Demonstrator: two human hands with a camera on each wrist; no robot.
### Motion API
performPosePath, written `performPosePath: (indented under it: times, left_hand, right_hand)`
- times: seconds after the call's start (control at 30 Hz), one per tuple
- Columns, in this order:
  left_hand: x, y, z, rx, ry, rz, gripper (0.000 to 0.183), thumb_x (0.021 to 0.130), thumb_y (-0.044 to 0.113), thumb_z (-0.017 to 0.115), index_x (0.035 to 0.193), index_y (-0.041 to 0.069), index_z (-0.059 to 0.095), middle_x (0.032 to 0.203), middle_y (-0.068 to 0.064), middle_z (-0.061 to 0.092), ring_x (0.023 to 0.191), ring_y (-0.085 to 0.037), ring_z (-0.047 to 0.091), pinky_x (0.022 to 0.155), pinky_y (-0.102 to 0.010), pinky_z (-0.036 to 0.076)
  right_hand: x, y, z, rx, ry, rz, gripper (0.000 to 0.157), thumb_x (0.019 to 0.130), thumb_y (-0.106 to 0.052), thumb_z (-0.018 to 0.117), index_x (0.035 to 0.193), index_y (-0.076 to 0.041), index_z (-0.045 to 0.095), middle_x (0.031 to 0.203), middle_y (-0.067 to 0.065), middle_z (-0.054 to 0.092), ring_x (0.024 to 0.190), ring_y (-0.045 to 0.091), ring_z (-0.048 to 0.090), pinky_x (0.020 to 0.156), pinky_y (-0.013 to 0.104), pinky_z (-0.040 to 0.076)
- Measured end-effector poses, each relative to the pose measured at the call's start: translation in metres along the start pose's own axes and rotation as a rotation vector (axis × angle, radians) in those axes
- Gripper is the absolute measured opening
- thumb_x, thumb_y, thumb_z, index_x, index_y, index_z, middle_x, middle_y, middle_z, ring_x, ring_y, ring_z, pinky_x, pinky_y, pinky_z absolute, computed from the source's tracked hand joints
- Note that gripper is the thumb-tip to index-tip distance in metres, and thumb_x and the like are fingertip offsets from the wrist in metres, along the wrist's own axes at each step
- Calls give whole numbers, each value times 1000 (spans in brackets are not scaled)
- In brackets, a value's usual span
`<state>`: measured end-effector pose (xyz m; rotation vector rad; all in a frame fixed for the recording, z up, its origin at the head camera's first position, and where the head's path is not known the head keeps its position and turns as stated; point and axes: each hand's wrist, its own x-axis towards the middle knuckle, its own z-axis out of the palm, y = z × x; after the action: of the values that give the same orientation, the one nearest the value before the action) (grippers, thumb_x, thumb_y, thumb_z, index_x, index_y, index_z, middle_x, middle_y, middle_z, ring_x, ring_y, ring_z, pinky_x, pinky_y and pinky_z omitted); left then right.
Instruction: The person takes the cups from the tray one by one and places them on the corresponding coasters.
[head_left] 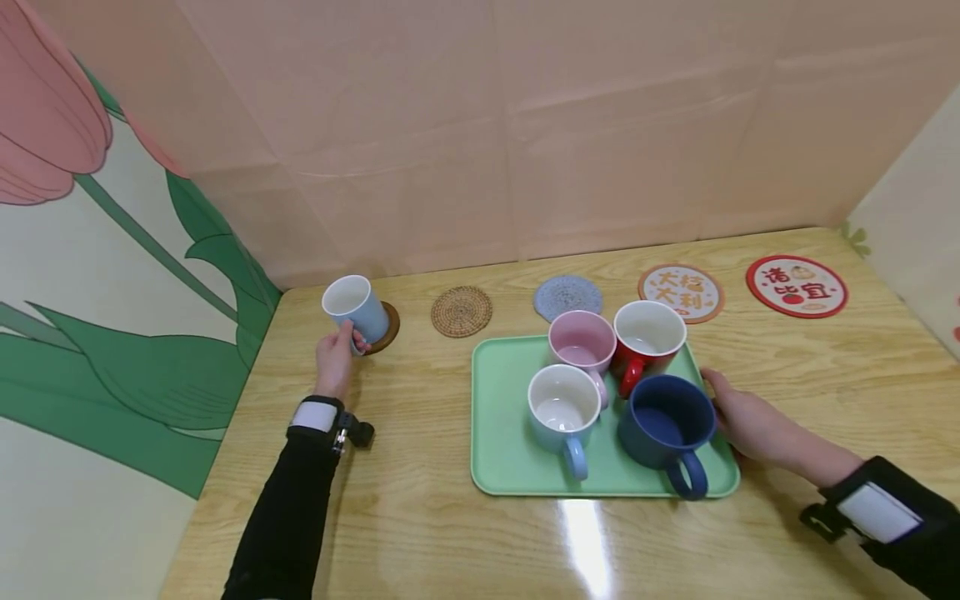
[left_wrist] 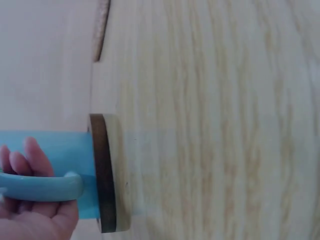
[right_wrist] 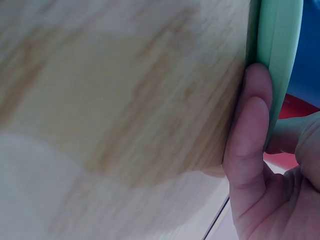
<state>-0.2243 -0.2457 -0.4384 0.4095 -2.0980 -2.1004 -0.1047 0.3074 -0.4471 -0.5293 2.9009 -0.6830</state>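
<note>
My left hand [head_left: 335, 362] grips the handle [left_wrist: 45, 188] of a light blue mug [head_left: 365, 315] at the far left of the table. The mug stands upright, its base right at a round dark wooden coaster [left_wrist: 103, 172]. At the right, my right hand [head_left: 753, 427] holds the side edge of a green tray [head_left: 497, 421], thumb over the rim and fingers [right_wrist: 250, 130] beneath it. On the tray are a pink mug [head_left: 582, 340], a red mug [head_left: 648, 329], a white-and-blue mug [head_left: 562, 408] and a navy mug [head_left: 667, 421].
Along the back of the table lie a woven brown coaster [head_left: 461, 312], a grey-blue coaster [head_left: 567, 297], an orange-rimmed coaster [head_left: 681, 293] and a red-rimmed coaster [head_left: 797, 287]. A pinkish covering [head_left: 420, 167] rises behind the table; a flower-patterned wall stands at the left.
</note>
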Motion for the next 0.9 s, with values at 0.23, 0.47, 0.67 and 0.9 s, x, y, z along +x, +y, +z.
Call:
performPosePath:
  times: [0.23,0.47,0.67,0.9]
  left_hand:
    - [-13,5,-4,64,71,24,29,108,23,50,97,-2,59,90,1,58,85,-10,55,81,-27,46]
    - [-44,17,6,40,175,128,16,108,19,48,115,5,50,109,0,46,99,-15,46,84,-26,38]
    - [-90,25,37,-67,-22,218,11,108,10,46,111,3,54,107,-3,61,94,-8,58,88,-29,45]
    - [-150,13,76,-16,-502,192,22,107,5,45,110,-16,53,103,-30,63,86,-13,66,89,-32,54]
  right_hand:
    - [0,1,1,-19,17,-18,53,92,8,64,132,17,30,69,-1,57,62,15,53,57,34,48]
    - [0,3,1,-16,26,-33,53,91,8,64,132,18,32,70,0,59,64,16,57,58,37,51]
    - [1,3,1,-3,11,-18,52,93,7,63,133,19,31,70,0,58,62,15,54,56,33,48]
    - [-1,2,2,-15,29,-9,51,92,8,64,132,18,32,68,0,55,61,17,54,56,35,48]
